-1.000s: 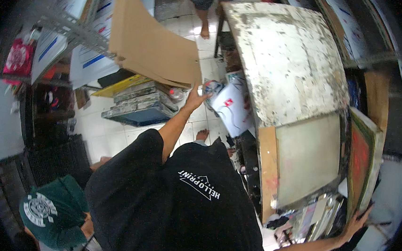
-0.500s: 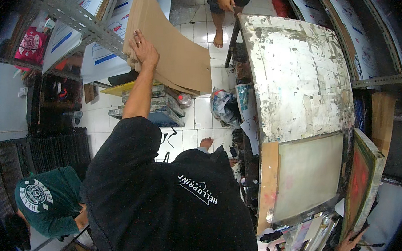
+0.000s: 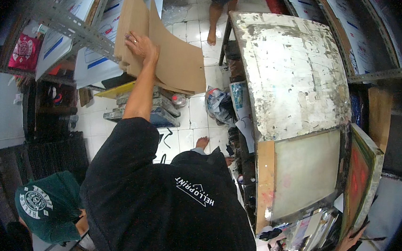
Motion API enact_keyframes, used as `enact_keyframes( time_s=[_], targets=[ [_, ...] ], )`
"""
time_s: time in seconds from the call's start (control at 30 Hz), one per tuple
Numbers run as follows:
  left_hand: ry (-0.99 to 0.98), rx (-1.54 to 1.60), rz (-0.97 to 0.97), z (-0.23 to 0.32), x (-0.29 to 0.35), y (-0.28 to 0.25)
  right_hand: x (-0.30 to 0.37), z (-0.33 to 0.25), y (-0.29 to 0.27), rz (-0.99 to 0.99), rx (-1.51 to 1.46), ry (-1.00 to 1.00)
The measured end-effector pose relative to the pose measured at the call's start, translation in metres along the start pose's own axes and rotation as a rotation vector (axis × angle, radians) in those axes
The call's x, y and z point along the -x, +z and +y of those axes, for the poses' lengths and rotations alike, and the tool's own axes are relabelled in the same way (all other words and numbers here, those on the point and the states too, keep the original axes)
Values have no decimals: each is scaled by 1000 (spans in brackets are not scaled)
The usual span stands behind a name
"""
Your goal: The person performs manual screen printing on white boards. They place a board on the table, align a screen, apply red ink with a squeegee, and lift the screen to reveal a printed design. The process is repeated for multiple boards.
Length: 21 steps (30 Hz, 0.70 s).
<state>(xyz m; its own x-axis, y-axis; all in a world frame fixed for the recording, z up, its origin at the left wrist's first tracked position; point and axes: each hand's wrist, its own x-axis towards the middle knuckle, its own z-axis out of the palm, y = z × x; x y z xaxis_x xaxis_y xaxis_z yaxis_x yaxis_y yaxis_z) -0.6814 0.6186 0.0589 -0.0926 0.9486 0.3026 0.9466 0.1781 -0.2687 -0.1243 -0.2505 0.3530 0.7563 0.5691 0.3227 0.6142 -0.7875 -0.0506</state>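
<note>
My left hand (image 3: 142,46), a ring on one finger, is stretched out at the far left. Its fingers lie spread on a stack of brown cardboard sheets (image 3: 133,18) standing on edge. One bent cardboard sheet (image 3: 180,58) leans away to the right of the stack, with a gap at its top. At the lower right, my right hand (image 3: 350,243) grips the near end of an upright screen-printing frame (image 3: 365,171) with red and green on its face. Part of that hand's grip is hidden by the frame.
A paint-stained table (image 3: 299,81) stands to the right, a pale framed screen (image 3: 306,176) on it. Stacked frames (image 3: 157,110) and a plastic bag (image 3: 220,106) sit on the tiled floor. Metal shelving (image 3: 76,26) rises at left. A person in green (image 3: 51,203) is lower left; another's leg (image 3: 215,18) shows far off.
The cardboard under my left hand has parted, with one sheet now separate from the stack. The whole view has shifted slightly. My right hand stays on the frame.
</note>
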Motion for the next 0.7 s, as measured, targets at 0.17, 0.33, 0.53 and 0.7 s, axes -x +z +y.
enact_keyframes(
  time_s=[0.17, 0.33, 0.53, 0.7],
  targets=[
    [55, 949, -188, 12, -3, 40, 3, -13, -1, -5, -31, 76],
    [67, 951, 248, 12, -15, -3, -1, -21, 0, 17, 15, 102],
    [240, 1416, 216, -15, 32, -196, -16, -22, -4, 56, -91, 14],
    [386, 1236, 423, -19, 122, -318, -23, -18, -4, 90, -102, 38]
  ],
)
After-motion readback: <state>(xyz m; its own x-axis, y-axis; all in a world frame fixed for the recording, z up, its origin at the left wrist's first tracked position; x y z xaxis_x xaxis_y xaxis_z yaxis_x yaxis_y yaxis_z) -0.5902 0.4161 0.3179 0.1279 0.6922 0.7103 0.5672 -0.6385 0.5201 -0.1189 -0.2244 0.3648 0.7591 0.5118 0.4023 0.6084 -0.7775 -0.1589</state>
